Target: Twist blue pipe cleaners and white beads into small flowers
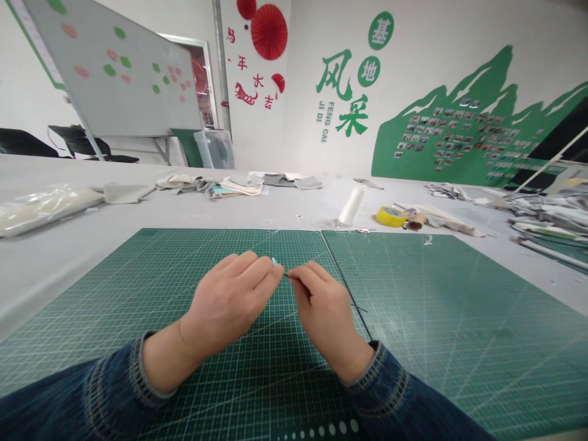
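Note:
Over the green cutting mat [160, 294], my left hand [232, 294] is closed, its back turned toward me. A small light-blue and white piece [274, 261] peeks out at its fingertips; most of it is hidden. Close on the right, my right hand [325, 312] pinches a thin dark cord [285, 275] between thumb and forefinger. That cord spans the short gap between the two hands. Past the right hand's outer side, a thin dark strand [361, 309] shows over the mat; whether it is the same cord I cannot tell.
Beyond the mats stand a white thread cone [353, 206], a yellow tape roll [391, 215] and a cardboard tube [417, 221]. Folded fabric pieces [239, 185] line the table's far side. A plastic-wrapped bundle [46, 208] lies left; more cloth [560, 211] is heaped right.

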The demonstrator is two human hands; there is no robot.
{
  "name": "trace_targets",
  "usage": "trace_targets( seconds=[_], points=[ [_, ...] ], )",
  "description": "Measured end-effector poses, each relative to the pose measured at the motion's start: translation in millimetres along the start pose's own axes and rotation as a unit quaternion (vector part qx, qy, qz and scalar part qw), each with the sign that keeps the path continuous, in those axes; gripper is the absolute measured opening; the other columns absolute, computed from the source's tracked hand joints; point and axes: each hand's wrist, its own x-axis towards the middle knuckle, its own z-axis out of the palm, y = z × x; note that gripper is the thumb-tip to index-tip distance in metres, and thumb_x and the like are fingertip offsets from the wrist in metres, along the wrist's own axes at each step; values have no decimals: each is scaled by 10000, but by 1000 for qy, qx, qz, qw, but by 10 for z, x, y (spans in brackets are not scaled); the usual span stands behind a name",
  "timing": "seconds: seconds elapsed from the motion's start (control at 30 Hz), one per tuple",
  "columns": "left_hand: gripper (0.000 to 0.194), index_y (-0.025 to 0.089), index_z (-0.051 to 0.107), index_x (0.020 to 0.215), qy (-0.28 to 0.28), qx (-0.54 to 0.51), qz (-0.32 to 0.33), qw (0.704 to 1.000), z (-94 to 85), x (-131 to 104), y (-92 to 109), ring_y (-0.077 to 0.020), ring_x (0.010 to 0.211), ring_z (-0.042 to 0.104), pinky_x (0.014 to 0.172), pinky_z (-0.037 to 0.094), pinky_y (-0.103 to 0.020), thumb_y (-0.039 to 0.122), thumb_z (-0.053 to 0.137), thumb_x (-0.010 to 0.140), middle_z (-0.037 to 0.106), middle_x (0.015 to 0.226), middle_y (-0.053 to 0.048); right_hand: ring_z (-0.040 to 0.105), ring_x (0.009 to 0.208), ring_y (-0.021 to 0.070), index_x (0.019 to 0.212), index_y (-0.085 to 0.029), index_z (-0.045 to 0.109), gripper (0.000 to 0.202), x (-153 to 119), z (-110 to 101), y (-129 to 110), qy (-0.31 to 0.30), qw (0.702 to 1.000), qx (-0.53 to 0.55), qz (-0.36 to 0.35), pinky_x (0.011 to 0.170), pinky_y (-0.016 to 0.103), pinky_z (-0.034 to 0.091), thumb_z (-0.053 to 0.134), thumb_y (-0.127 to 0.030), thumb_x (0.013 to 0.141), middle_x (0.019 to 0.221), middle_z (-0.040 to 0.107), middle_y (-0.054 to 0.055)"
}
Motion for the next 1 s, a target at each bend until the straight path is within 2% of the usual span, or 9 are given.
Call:
trace_targets(
  seconds=[0.23, 0.4, 0.5, 0.67, 0.73, 0.83, 0.9, 0.97, 1.0],
  points=[
    [206, 194, 714, 931, -83, -110, -79, 987, 17, 46, -216, -188, 753, 528, 680, 411, -322, 237, 514, 963, 599, 771, -25, 577, 755, 184, 900, -172, 687, 196, -11, 4, -4, -31, 993, -68, -89, 686, 315, 456, 509, -98, 934, 831, 638, 56],
    [149, 245, 751, 873, -125, -275, -165, 939, 12, 81, -404, -151, 780, 581, 682, 407, -274, 242, 606, 907, 638, 776, 3, 579, 773, 183, 944, -166, 706, 232, -9, -23, -33, -37, 990, -16, -138, 684, 325, 467, 498, -66, 930, 841, 648, 59],
    [99, 244, 765, 823, -154, -425, -243, 858, 68, 77, -512, -129, 721, 586, 669, 419, -258, 258, 671, 848, 643, 751, 12, 592, 799, 163, 982, -173, 709, 222, -2, -53, -68, -31, 988, 75, -133, 707, 314, 485, 518, -71, 932, 882, 654, 56],
    [94, 205, 762, 808, -190, -666, -335, 639, 286, -40, -542, -140, 767, 599, 724, 452, -264, 285, 728, 772, 687, 798, -12, 605, 779, 138, 943, -196, 720, 185, 28, -104, -129, -3, 972, 219, -89, 674, 282, 491, 578, -83, 910, 836, 650, 27],
    [97, 186, 749, 787, -191, -711, -353, 577, 360, -85, -478, -126, 706, 570, 665, 438, -250, 276, 739, 750, 672, 751, -10, 593, 758, 136, 902, -212, 725, 168, 35, -101, -134, 9, 966, 255, -49, 655, 281, 472, 606, -94, 891, 808, 645, 12],
    [101, 167, 715, 747, -147, -735, -384, 540, 415, -105, -322, -85, 562, 451, 529, 352, -217, 264, 711, 776, 608, 640, 9, 534, 673, 124, 842, -231, 717, 117, 40, -54, -102, 39, 943, 323, 64, 594, 270, 418, 654, -133, 853, 745, 616, -16],
    [116, 163, 710, 765, -111, -740, -404, 527, 429, -93, -203, -66, 509, 383, 483, 305, -206, 273, 698, 801, 616, 639, 7, 475, 596, 110, 841, -235, 711, 82, 48, -11, -65, 65, 907, 388, 152, 540, 254, 374, 673, -163, 831, 683, 582, -35],
    [129, 162, 720, 797, -79, -731, -421, 531, 437, -75, -90, -57, 480, 374, 455, 303, -204, 288, 697, 812, 679, 708, -22, 436, 558, 99, 845, -226, 708, 60, 64, 20, -31, 92, 864, 445, 216, 520, 242, 349, 686, -184, 807, 645, 561, -43],
    [127, 163, 726, 808, -61, -718, -426, 547, 435, -65, -40, -63, 484, 411, 454, 330, -209, 286, 698, 815, 711, 758, -42, 427, 551, 95, 841, -217, 707, 56, 75, 27, -18, 104, 846, 466, 236, 517, 237, 340, 694, -191, 794, 638, 561, -42]
  ],
)
